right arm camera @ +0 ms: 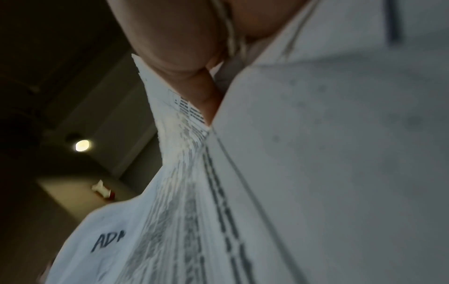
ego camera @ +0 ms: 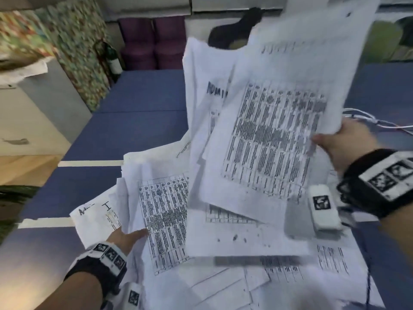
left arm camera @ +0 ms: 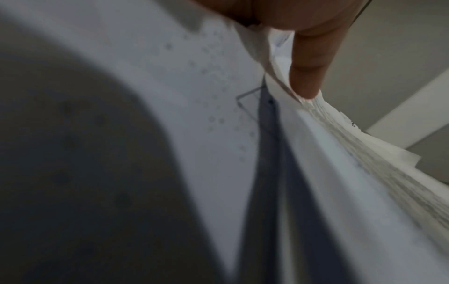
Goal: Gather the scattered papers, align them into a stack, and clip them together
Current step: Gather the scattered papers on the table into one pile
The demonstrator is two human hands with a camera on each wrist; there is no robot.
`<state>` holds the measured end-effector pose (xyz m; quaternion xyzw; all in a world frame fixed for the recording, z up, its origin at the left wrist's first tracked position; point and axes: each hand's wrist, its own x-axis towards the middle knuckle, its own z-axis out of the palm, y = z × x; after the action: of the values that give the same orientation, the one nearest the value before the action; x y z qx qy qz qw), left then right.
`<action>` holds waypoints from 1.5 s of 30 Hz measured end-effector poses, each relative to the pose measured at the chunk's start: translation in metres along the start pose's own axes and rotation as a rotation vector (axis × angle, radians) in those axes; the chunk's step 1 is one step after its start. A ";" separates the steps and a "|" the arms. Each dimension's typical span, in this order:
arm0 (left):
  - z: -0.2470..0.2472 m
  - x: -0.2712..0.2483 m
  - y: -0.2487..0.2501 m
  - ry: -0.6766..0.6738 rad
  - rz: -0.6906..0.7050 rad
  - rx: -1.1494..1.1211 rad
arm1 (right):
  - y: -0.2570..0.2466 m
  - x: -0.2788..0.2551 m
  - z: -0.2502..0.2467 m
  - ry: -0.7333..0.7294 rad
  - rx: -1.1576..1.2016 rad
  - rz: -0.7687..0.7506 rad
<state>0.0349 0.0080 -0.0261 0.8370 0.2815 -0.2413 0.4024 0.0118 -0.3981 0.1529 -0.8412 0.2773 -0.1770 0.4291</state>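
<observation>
Several white printed sheets lie loose and overlapping on the blue table (ego camera: 138, 121). My right hand (ego camera: 342, 144) grips a raised, tilted bundle of sheets (ego camera: 274, 139) by its right edge, thumb on the printed side. In the right wrist view the thumb (right arm camera: 175, 48) pinches the bundle (right arm camera: 316, 153). My left hand (ego camera: 128, 238) holds the lower left edge of another crumpled group of sheets (ego camera: 165, 215), thumb on top, fingers hidden beneath. In the left wrist view one finger (left arm camera: 313, 65) lies along the sheet edges (left arm camera: 352, 153). More papers (ego camera: 245, 285) lie flat under both.
White tape strips (ego camera: 89, 163) cross the blue table. At the back stand a dark bottle (ego camera: 112, 59), purple cushions (ego camera: 154, 43) and a patterned panel (ego camera: 78, 52). White cables (ego camera: 384, 123) lie at the right. A pale cabinet (ego camera: 26, 113) stands on the left.
</observation>
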 end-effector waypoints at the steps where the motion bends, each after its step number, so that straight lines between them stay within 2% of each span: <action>1: -0.002 0.001 -0.001 -0.009 -0.002 -0.039 | 0.007 -0.009 0.021 -0.070 -0.012 -0.007; 4: -0.006 0.010 -0.006 -0.054 0.006 -0.228 | 0.023 -0.041 0.081 -0.285 -0.068 0.065; 6: -0.006 0.036 -0.025 -0.026 -0.001 -0.324 | 0.036 -0.066 0.113 -0.456 -0.111 0.131; 7: -0.004 0.055 -0.038 -0.005 -0.022 -0.335 | 0.042 -0.074 0.126 -0.542 -0.148 0.142; 10: -0.004 0.030 -0.023 -0.006 0.007 -0.246 | 0.059 -0.081 0.151 -0.797 -0.368 0.161; 12: -0.004 0.022 -0.015 0.032 0.022 -0.116 | 0.063 -0.079 0.159 -0.810 -0.464 0.150; 15: -0.001 0.027 -0.019 0.057 -0.054 -0.047 | 0.065 -0.083 0.173 -0.783 -0.492 0.112; 19: 0.000 0.040 -0.023 0.045 -0.104 0.014 | 0.059 -0.090 0.176 -0.966 -0.502 0.030; 21: -0.001 0.032 -0.016 0.026 -0.126 0.034 | 0.065 -0.072 0.162 -0.901 -0.440 0.037; 22: -0.003 0.033 -0.017 0.025 -0.128 0.041 | 0.071 -0.059 0.152 -0.808 -0.430 0.082; 24: -0.001 0.031 -0.017 0.023 -0.130 0.051 | 0.086 -0.032 0.123 -0.540 -0.528 0.222; 26: -0.001 0.031 -0.017 0.027 -0.120 0.067 | 0.102 -0.012 0.097 -0.390 -0.569 0.409; 27: -0.002 0.029 -0.014 0.026 -0.118 0.079 | 0.107 -0.006 0.090 -0.403 -0.542 0.477; 29: -0.003 0.030 -0.014 0.030 -0.113 0.084 | 0.117 -0.007 0.090 -0.520 -0.569 0.522; 32: -0.003 0.029 -0.013 0.035 -0.083 0.104 | 0.131 -0.012 0.099 -0.641 -0.704 0.428; 34: -0.003 0.025 -0.011 0.049 -0.084 0.115 | 0.136 -0.006 0.090 -0.581 -0.706 0.428; 37: -0.003 0.024 -0.010 0.079 -0.089 0.132 | 0.148 0.011 0.057 -0.391 -0.725 0.498; 38: -0.003 0.024 -0.010 0.083 -0.083 0.136 | 0.157 0.016 0.048 -0.367 -0.747 0.524; 40: -0.003 0.023 -0.009 0.076 -0.073 0.139 | 0.167 0.020 0.041 -0.407 -0.741 0.555; 42: -0.003 0.023 -0.009 0.081 -0.053 0.108 | 0.164 0.018 0.042 -0.410 -0.594 0.484; 45: -0.002 0.022 -0.010 0.078 -0.043 0.080 | 0.161 0.009 0.057 -0.236 -0.247 0.413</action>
<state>0.0442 0.0212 -0.0440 0.8551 0.3048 -0.2282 0.3519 -0.0016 -0.4454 -0.0110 -0.8277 0.4103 0.0488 0.3797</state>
